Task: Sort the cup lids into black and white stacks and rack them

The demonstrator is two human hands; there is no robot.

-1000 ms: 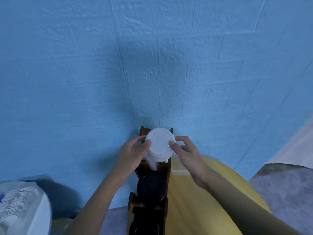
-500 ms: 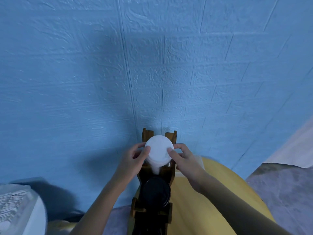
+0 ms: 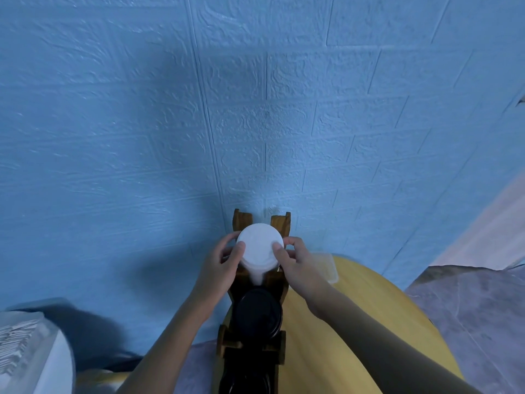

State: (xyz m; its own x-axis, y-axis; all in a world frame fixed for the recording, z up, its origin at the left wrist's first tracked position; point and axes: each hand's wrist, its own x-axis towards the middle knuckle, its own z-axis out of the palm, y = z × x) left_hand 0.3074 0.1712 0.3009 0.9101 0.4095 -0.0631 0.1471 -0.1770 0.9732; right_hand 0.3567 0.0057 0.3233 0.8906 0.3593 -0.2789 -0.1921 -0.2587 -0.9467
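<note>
A stack of white cup lids [image 3: 259,248] sits in the far slot of a dark wooden rack [image 3: 279,345] that stands against the blue wall. My left hand [image 3: 221,263] grips the stack's left side, thumb on top. My right hand [image 3: 295,260] grips its right side the same way. A stack of black lids [image 3: 258,311] fills the slot just in front of the white one. More black lids [image 3: 244,383] show dimly in the nearest slot.
The rack stands on the left edge of a round yellow table [image 3: 335,336]. A clear plastic container [image 3: 326,264] lies behind my right hand. A white object [image 3: 28,354] sits at the lower left. The blue brick-pattern wall [image 3: 255,109] rises close behind.
The white lid stack has sunk lower into the far slot between the rack's uprights, with both hands still around it. The camera has tilted, so the rack's top posts now show.
</note>
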